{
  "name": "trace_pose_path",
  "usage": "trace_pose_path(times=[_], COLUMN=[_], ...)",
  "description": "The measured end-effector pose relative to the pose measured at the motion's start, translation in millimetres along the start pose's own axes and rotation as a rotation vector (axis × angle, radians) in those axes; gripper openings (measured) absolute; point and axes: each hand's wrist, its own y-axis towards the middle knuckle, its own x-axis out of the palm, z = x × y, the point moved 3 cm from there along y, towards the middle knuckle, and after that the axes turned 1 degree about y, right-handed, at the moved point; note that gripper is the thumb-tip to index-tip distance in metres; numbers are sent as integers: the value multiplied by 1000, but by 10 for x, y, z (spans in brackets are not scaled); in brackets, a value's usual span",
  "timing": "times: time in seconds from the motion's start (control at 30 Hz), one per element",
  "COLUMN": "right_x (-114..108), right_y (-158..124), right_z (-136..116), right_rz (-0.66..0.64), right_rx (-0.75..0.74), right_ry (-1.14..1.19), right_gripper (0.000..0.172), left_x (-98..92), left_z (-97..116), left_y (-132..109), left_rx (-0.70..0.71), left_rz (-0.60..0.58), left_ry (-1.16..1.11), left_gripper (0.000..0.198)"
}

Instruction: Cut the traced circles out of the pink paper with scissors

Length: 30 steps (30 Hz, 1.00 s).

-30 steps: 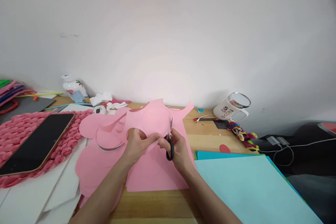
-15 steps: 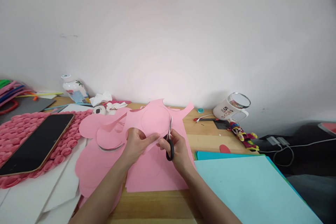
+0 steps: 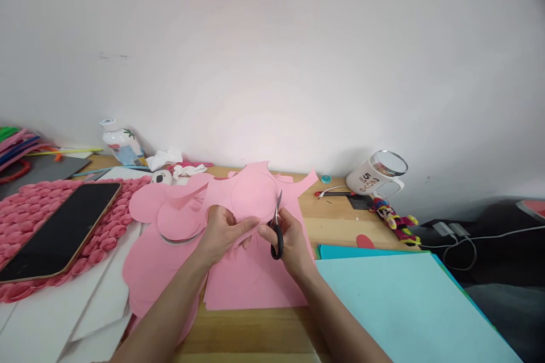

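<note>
My left hand (image 3: pixel 225 232) pinches the near edge of a pink sheet of paper (image 3: pixel 254 195) that has a circle drawn on it and curved pieces cut from its far edge. In my right hand (image 3: pixel 292 241) is a pair of black-handled scissors (image 3: pixel 276 238). The blades point away from me along the right side of the drawn circle. Beneath both hands lies a stack of pink paper (image 3: pixel 259 289). Cut pink paper circles (image 3: pixel 153 272) are heaped just left of the stack, partly behind my left forearm.
A phone (image 3: pixel 59 232) rests on rows of pink rosettes (image 3: pixel 29 204) at the left. Blue paper (image 3: pixel 409 300) lies at the right. Farther back are a white mug (image 3: pixel 372 176), a small doll (image 3: pixel 395 221), a white bottle (image 3: pixel 122 144) and crumpled tissue (image 3: pixel 164 159).
The scissors and my right hand have shifted very slightly, and the sheet has moved a little to the right. Both hands keep their hold.
</note>
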Motion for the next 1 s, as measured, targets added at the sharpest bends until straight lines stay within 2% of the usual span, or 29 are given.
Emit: trace_pose_path(times=[0.43, 1.0], right_x=[-11, 7], right_y=[2, -24], right_z=[15, -71], right_rz=[-10, 3], right_rx=[-2, 18], right_ry=[1, -131], right_gripper=[37, 37], left_x=[-28, -39], left_z=[-16, -55], left_y=[-11, 13], left_rx=[-10, 7], left_rz=[-18, -60], left_ry=[76, -25], left_gripper=[52, 54])
